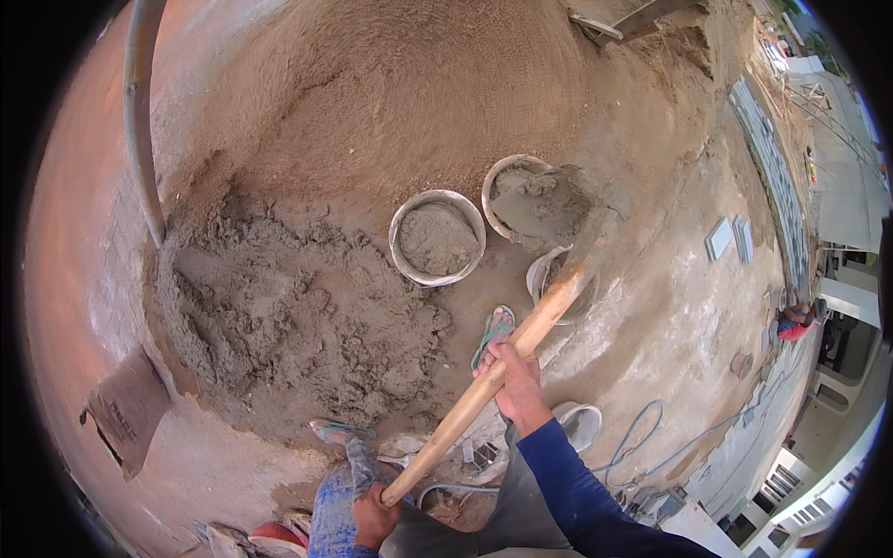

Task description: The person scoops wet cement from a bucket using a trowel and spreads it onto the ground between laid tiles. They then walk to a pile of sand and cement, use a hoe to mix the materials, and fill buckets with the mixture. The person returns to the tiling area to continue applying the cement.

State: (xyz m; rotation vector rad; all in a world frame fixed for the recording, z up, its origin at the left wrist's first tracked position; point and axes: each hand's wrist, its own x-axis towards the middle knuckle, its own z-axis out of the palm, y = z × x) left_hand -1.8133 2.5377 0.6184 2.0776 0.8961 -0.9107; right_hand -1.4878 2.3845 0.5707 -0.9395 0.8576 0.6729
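I hold a wooden-handled tool (pixel 452 430) slanting up to the right. My left hand (pixel 374 513) is closed round its lower end, and my right hand (pixel 516 381) grips it higher up. The mortar-coated far end reaches over a bucket of wet grey mortar (pixel 521 209); the blade's outline is hard to tell. Left of that stands a round bucket (pixel 437 237) filled with mortar. A third bucket (pixel 538 272) is partly hidden behind the handle. A broad heap of wet mortar (pixel 288 316) lies left of the buckets. My sandalled feet are at the heap's edge.
Sand (pixel 391 84) lies beyond. A pole (pixel 139 112) stands upper left, a torn sack (pixel 126 414) lower left. At right are an empty bucket (pixel 577 426), a hose (pixel 640 430), grey blocks (pixel 719 238) and another person (pixel 795 325) in red and blue.
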